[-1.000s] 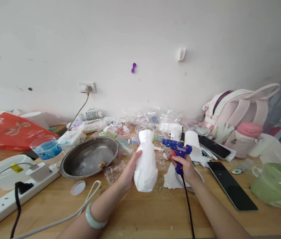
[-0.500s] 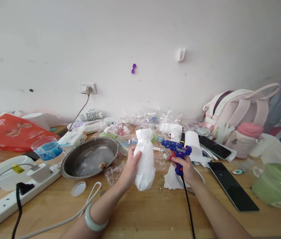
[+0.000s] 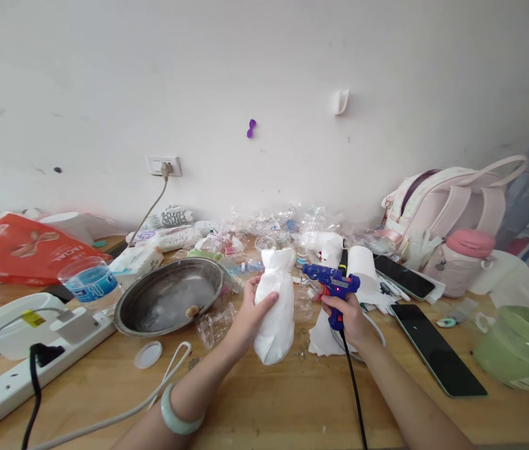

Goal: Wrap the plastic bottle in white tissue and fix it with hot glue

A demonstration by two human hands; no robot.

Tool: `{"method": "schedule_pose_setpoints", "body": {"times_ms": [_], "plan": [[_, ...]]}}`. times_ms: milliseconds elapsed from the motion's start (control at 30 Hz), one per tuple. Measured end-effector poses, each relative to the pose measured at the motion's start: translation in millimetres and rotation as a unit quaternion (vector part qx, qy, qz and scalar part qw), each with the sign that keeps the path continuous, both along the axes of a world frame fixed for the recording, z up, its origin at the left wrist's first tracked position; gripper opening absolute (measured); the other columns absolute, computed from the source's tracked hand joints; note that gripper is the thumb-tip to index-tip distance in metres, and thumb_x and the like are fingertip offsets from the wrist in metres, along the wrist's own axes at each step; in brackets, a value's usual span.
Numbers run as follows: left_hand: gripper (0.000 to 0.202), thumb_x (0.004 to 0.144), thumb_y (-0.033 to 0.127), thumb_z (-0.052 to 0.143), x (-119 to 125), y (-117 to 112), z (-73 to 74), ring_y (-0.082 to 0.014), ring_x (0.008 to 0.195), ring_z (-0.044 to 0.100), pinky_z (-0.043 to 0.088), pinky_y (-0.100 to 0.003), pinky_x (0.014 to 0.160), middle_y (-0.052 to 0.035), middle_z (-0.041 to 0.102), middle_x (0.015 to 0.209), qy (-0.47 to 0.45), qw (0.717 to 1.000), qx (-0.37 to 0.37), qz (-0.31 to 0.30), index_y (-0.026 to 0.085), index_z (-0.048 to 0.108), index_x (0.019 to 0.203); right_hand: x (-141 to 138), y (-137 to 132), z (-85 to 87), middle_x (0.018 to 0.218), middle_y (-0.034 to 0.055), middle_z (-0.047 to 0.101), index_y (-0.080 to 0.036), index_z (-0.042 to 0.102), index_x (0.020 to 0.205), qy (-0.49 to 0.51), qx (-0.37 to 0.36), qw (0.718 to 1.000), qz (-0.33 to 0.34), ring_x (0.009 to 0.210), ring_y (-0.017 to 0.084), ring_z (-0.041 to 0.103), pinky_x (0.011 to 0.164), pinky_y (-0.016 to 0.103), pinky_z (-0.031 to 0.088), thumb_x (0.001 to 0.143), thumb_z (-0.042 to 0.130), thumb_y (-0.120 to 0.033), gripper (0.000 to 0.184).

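Observation:
My left hand (image 3: pixel 253 312) is wrapped round a white bottle-shaped piece (image 3: pixel 276 319) that looks covered in paper or tissue, its neck up and slightly tilted. The fingers behind it are mostly hidden. In my right hand (image 3: pixel 345 312) is a blue hot glue gun (image 3: pixel 332 279), its nozzle pointing left toward the neck of the white piece, a small gap apart. A red light glows on the gun, and its black cord (image 3: pixel 355 387) runs down over the table edge. Beneath the gun lies a torn piece of white paper (image 3: pixel 323 337).
At left are a metal basin (image 3: pixel 126 315), a power strip (image 3: pixel 6 387), a cable and a white lid (image 3: pixel 148 355). Clear plastic bottles crowd the wall. A paper roll (image 3: pixel 361 269), a phone (image 3: pixel 437 350), a green pitcher (image 3: pixel 503 356) and a pink backpack (image 3: pixel 437 200) are at right.
My left hand has shifted the white piece slightly down and to the right, closer to the glue gun's nozzle. The right hand and glue gun have hardly moved.

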State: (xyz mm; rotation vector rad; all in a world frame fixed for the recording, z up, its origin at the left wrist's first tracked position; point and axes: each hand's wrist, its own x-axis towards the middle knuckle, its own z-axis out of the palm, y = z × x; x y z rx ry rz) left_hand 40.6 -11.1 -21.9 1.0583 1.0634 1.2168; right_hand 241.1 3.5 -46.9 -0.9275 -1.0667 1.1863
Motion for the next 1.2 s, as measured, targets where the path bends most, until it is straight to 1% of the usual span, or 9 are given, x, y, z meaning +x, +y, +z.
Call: {"method": "schedule_pose_setpoints", "body": {"times_ms": [200,267,400,467,633,800,967,1133,1200], "plan": [[0.061,0.063,0.046,0.067,-1,0,4.2,-0.0279,0.102,0.056,0.043,-0.037,0.086,-0.0122,0.061,0.11,0.052,0.998,0.022,-0.035,0.016,0.045,0.111,1,1,-3.0,0.057,0.0001,0.062,-0.017,0.069,0.068,-0.005,0.008,1.0,-0.001,0.044,0.008,0.04,0.045,0.024,0.03,0.062,0.067,-0.025,0.01],[0.059,0.064,0.045,0.067,-2,-1,6.1,-0.0283,0.104,0.056,0.043,-0.037,0.088,-0.0122,0.061,0.111,0.064,0.997,0.03,-0.033,0.017,0.046,0.111,2,1,-3.9,0.058,0.0002,0.062,-0.016,0.069,0.068,-0.006,0.011,1.0,-0.001,0.045,0.008,0.04,0.045,0.024,0.03,0.063,0.066,-0.025,0.01],[0.052,0.065,0.046,0.065,-3,-1,6.7,-0.027,0.104,0.056,0.041,-0.037,0.09,-0.0104,0.059,0.11,0.13,0.989,0.064,0.037,0.019,0.045,0.105,2,1,-3.3,0.058,0.0003,0.061,-0.017,0.069,0.068,-0.009,0.017,1.0,0.003,0.045,0.009,0.04,0.046,0.024,0.031,0.064,0.066,-0.025,0.01],[0.054,0.066,0.046,0.066,-4,0,5.0,-0.0266,0.106,0.055,0.039,-0.038,0.092,-0.0106,0.056,0.112,0.169,0.98,0.081,0.07,0.02,0.04,0.106,2,0,-1.8,0.059,0.0006,0.062,-0.017,0.069,0.068,-0.015,0.019,1.0,0.004,0.046,0.009,0.04,0.046,0.024,0.031,0.063,0.067,-0.026,0.01],[0.067,0.062,0.047,0.07,-7,8,-2.6,-0.0293,0.11,0.053,0.038,-0.043,0.093,-0.0137,0.052,0.116,0.228,0.965,0.085,0.094,0.022,0.032,0.112,2,-5,2.5,0.066,0.0027,0.066,-0.017,0.068,0.07,-0.053,0.018,0.998,0.01,0.047,0.01,0.04,0.046,0.025,0.032,0.064,0.066,-0.026,0.011],[0.069,0.059,0.046,0.073,-8,14,-6.2,-0.0295,0.11,0.055,0.039,-0.044,0.093,-0.0122,0.053,0.115,0.227,0.964,0.086,0.105,0.023,0.033,0.111,4,-8,5.1,0.065,0.0011,0.066,-0.019,0.069,0.071,-0.117,0.043,0.992,0.032,0.053,0.013,0.05,0.054,0.027,0.04,0.067,0.066,-0.027,0.01],[0.069,0.058,0.046,0.072,-7,12,-3.9,-0.0306,0.11,0.055,0.04,-0.046,0.093,-0.0117,0.054,0.114,0.25,0.958,0.091,0.111,0.023,0.034,0.111,3,-10,6.5,0.067,0.0018,0.068,-0.02,0.067,0.068,-0.138,0.051,0.989,0.034,0.067,0.02,0.063,0.068,0.033,0.049,0.063,0.071,-0.027,0.01],[0.07,0.054,0.043,0.076,-8,13,-5.1,-0.0302,0.108,0.056,0.04,-0.044,0.093,-0.0109,0.056,0.109,0.189,0.97,0.097,0.12,0.023,0.037,0.108,5,-7,0.9,0.067,-0.0002,0.066,-0.021,0.064,0.072,-0.139,0.038,0.989,0.02,0.066,0.02,0.061,0.067,0.033,0.05,0.061,0.073,-0.026,0.015],[0.071,0.055,0.043,0.076,-9,14,-6.1,-0.0303,0.108,0.056,0.039,-0.044,0.093,-0.0115,0.055,0.11,0.187,0.971,0.094,0.116,0.022,0.036,0.11,7,-6,-1.1,0.068,-0.0003,0.065,-0.021,0.064,0.074,-0.152,0.045,0.987,0.02,0.066,0.019,0.06,0.066,0.033,0.049,0.061,0.072,-0.026,0.016]]}}
